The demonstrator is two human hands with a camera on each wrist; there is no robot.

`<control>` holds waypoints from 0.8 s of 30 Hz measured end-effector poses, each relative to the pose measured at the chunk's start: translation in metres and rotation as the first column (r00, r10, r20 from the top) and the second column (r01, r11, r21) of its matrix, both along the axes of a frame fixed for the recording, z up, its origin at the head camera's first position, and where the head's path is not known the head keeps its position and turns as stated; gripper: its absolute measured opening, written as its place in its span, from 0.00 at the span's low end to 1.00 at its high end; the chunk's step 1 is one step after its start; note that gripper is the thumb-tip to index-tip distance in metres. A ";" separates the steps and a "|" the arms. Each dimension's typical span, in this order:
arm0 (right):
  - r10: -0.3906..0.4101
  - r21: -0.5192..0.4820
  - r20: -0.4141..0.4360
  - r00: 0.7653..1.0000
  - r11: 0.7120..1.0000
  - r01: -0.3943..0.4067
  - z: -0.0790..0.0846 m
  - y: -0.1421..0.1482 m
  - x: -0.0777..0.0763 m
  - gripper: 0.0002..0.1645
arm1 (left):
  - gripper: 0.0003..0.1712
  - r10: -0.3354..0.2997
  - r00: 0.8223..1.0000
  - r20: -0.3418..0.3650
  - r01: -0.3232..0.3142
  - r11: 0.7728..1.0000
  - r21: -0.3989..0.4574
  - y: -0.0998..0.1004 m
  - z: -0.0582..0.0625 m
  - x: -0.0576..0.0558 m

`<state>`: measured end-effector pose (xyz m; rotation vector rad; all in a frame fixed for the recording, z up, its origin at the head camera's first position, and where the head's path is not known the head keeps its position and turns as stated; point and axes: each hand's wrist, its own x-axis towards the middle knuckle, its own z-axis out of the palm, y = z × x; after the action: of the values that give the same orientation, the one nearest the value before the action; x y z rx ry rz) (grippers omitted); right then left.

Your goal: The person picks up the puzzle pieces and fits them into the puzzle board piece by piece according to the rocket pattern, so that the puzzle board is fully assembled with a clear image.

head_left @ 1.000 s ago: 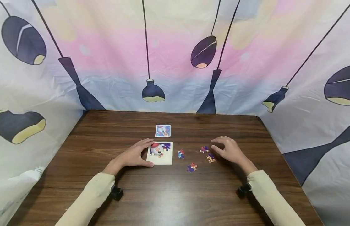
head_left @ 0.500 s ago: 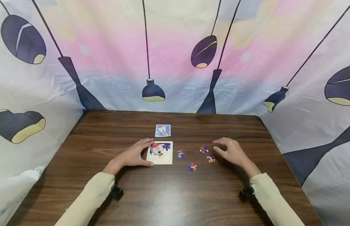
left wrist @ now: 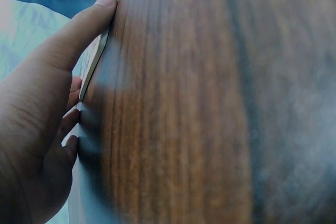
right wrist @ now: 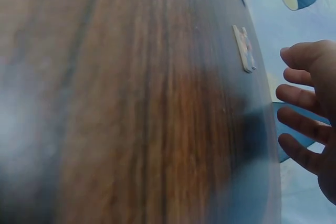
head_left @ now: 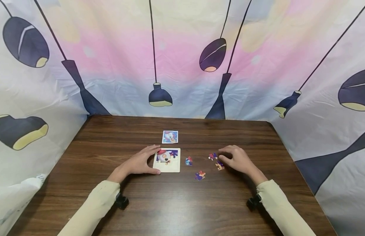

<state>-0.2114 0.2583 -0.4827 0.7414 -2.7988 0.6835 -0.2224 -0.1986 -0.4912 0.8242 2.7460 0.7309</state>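
A person is sitting or standing at a dark brown wood-grain table point(head_left: 182, 209), twelve o'clock pointing to its far edge. A square, pale, shallow puzzle tray point(head_left: 171, 167) is lying flat there, its upper part showing a white animal face under a red hat on purple, its lower part showing bare cream board.

The left hand point(head_left: 137, 163) is gripping the tray from nine o'clock, spanning its left side: the thumb is pressing at the seven o'clock corner while the fingers are resting at the eleven o'clock one. At twelve, just beyond the tray, a small square printed card point(head_left: 170, 137) is showing a similar face.

Loose pieces are lying to the right. A red-and-blue puzzle piece point(head_left: 188, 161) is sitting just beside the tray at three o'clock, and an orange-and-purple puzzle piece point(head_left: 200, 175) is lying toward four. Farther out at three, a pink-and-purple puzzle piece point(head_left: 213, 156) and a purple-and-yellow puzzle piece point(head_left: 220, 165) are lying near each other.

The right hand point(head_left: 240, 160) is hovering beside that pair, its fingers loosely bent and parted, holding nothing. Two cream sleeves point(head_left: 91, 205) are covering the forearms, and a patterned cloth point(head_left: 182, 49) is hanging behind the table.
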 end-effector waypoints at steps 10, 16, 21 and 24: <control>0.014 0.068 0.030 0.999 0.998 -0.016 -0.007 -0.014 -0.014 0.17 | 0.67 0.001 1.000 -0.006 -0.001 1.000 0.000 0.000 -0.001 0.000; -0.033 0.082 0.036 0.999 0.996 0.030 -0.006 -0.019 -0.018 0.12 | 0.66 0.001 1.000 -0.004 -0.001 1.000 0.001 -0.001 0.000 0.001; -0.043 0.059 -0.002 0.999 0.997 0.043 -0.006 -0.021 -0.020 0.11 | 0.66 -0.003 1.000 -0.007 0.003 1.000 0.001 0.000 0.001 0.001; -0.033 0.051 -0.009 0.999 0.998 0.033 -0.007 -0.018 -0.021 0.13 | 0.66 0.000 1.000 0.001 0.000 1.000 0.000 0.000 0.002 0.002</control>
<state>-0.2324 0.2398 -0.4897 0.7038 -2.8240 0.6037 -0.2207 -0.1987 -0.4896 0.8239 2.7446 0.7315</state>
